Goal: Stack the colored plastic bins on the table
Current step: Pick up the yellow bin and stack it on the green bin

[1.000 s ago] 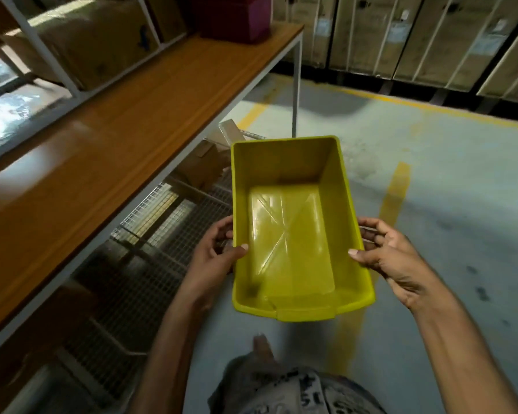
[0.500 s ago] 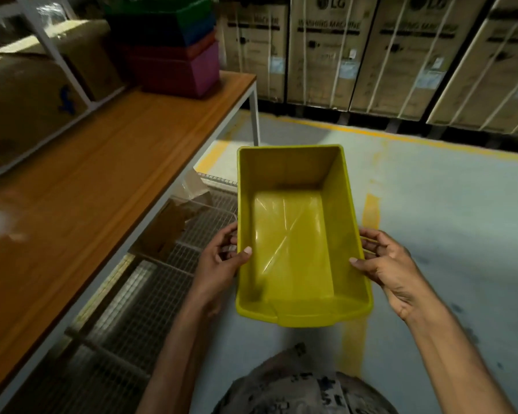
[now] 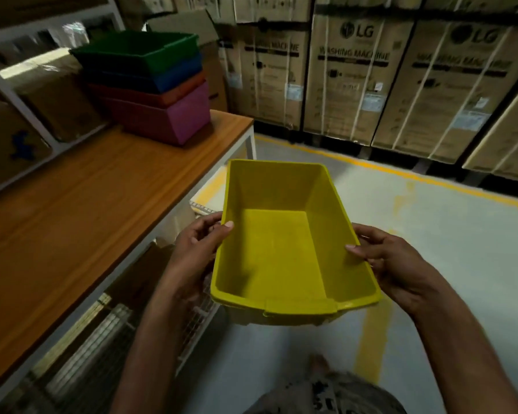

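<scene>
since a second ago the stack (image 3: 150,82) has come fully into view at the far end of the surface (image 3: 81,210), so you've closed on it. your left hand (image 3: 196,249) and right hand (image 3: 392,258) each have a grip pinching a long side of the yellow bin (image 3: 281,249), thumbs over the rim, fingers beneath. it hangs open side up, off the surface edge, near side of the stack and well apart from it. four bins look nested already: pink lowest, then red, blue, green. what's left, i'd judge, is seating the yellow one on the green.
</scene>
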A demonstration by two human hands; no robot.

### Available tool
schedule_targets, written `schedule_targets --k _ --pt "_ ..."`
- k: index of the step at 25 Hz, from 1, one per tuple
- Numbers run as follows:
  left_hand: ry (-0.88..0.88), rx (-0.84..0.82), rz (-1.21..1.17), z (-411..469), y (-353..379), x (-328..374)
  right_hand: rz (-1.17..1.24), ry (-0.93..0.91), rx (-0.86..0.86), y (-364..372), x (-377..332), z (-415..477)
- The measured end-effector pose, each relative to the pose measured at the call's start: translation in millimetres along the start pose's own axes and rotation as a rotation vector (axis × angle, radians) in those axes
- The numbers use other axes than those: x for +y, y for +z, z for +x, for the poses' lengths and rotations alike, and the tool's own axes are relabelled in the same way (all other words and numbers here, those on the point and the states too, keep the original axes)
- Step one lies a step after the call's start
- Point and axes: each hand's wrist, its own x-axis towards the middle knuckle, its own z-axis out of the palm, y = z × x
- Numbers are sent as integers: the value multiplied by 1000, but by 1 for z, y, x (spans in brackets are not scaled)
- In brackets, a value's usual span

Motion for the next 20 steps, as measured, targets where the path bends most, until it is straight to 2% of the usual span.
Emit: schedule_targets --k 8,16,20 --pt "197 206 -103 66 63 110 -41 -73 -327 8 -174 140" --pt "493 462 -111 131 42 204 -86 -189 -632 110 -282 257" --pt "563 549 -139 164 21 249 -124 -252 -741 167 -324 309"
